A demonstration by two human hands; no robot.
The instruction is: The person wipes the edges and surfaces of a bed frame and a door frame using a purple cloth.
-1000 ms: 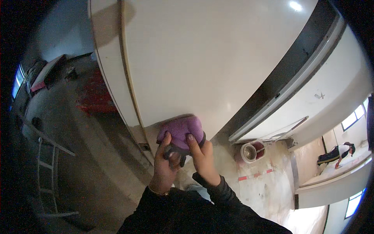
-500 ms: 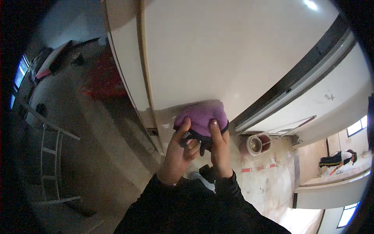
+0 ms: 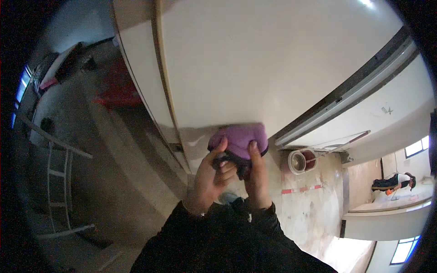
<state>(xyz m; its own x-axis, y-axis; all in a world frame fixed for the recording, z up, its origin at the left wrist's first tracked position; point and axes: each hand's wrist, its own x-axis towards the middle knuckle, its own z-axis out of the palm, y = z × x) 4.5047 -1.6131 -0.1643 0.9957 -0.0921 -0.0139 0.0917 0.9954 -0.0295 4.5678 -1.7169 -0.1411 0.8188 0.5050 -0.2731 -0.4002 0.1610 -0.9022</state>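
Note:
Both my hands hold a folded purple cloth (image 3: 239,139) with dark edging, up against the lower part of a white panel (image 3: 255,68). My left hand (image 3: 210,177) is closed on its left side, thumb on top and fingers curled under the dark edge. On the right side my right hand (image 3: 258,179) grips it, thumb pressed on the purple face and fingers mostly hidden beneath. Dark folds of the cloth hang between the two hands.
At right are a white bucket (image 3: 297,162), a reddish bucket (image 3: 310,157) and a long-handled tool (image 3: 343,143). A red-and-white strip (image 3: 300,189) lies on the floor. A ladder (image 3: 57,189) and a red sheet (image 3: 119,86) are at left. Another person (image 3: 396,183) bends at far right.
The purple cloth and both hands have shifted slightly right and down in the view. The grip stays the same. The person far off has moved their arms.

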